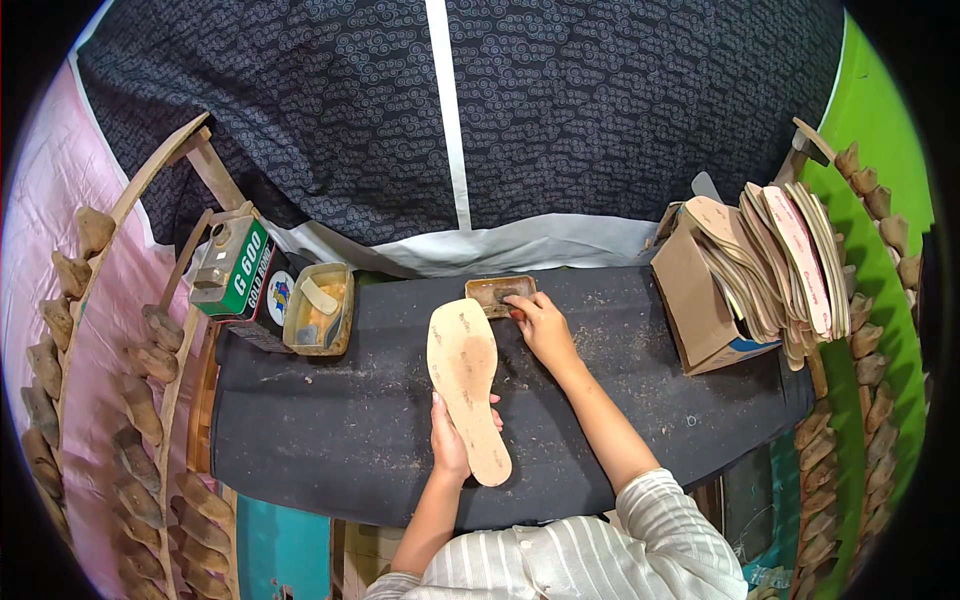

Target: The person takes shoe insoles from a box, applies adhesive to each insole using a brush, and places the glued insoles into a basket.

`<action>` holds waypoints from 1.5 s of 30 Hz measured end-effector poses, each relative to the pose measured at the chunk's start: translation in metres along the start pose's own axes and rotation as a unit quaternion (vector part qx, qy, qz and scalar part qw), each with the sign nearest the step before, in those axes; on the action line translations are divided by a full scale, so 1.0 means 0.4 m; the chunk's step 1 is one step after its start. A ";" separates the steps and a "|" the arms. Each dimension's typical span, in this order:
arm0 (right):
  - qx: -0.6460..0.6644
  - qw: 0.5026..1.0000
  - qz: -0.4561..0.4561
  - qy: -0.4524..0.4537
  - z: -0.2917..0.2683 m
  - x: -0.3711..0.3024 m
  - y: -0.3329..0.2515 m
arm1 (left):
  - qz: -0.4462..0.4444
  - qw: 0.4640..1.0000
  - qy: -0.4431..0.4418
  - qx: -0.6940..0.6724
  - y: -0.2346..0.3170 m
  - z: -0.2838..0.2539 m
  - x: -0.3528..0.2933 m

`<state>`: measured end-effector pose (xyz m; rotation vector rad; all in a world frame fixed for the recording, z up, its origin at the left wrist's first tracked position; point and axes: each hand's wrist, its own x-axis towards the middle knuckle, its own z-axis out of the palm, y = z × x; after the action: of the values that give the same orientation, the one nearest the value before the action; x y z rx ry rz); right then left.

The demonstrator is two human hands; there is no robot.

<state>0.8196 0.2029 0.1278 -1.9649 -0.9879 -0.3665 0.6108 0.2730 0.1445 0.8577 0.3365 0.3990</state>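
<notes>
My left hand [451, 440] grips a tan shoe insole [468, 375] from below, thumb along its left edge and fingertips showing at its right. The insole is held upright with the wide toe end away from me; dark smudges and small marks dot its face. Beyond it lies a small shallow brown tray [482, 287]. My right hand [541, 327] reaches over this tray's right side, its fingers pinched on a small dark piece [506, 296] whose kind I cannot make out.
A cardboard box [693, 300] packed with insoles [785, 260] stands at the table's right. At the left are a rectangular metal can [245, 270] and an open tub [340, 325] of yellowish stuff with a scraper. Wooden shoe lasts [140, 460] hang on racks both sides. Debris litters the dark tabletop [330, 430].
</notes>
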 end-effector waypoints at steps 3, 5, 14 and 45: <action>-0.003 0.999 -0.027 0.022 -0.010 -0.003 -0.019 | 0.015 1.000 -0.012 -0.007 -0.003 -0.012 -0.005; 0.000 0.999 -0.036 0.030 -0.018 -0.004 -0.021 | 0.018 1.000 -0.010 -0.013 -0.004 -0.014 -0.005; 0.003 0.999 -0.037 0.040 -0.061 -0.013 -0.042 | 0.037 0.999 -0.018 0.019 0.023 0.012 -0.028; 0.124 0.942 -0.313 0.018 -0.226 -0.161 -0.344 | 0.077 0.994 0.073 -0.023 -0.011 0.047 -0.071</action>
<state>0.6844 0.1378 0.2210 -1.3785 -1.5465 -0.5918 0.5952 0.2448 0.1560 0.8145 0.3957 0.6122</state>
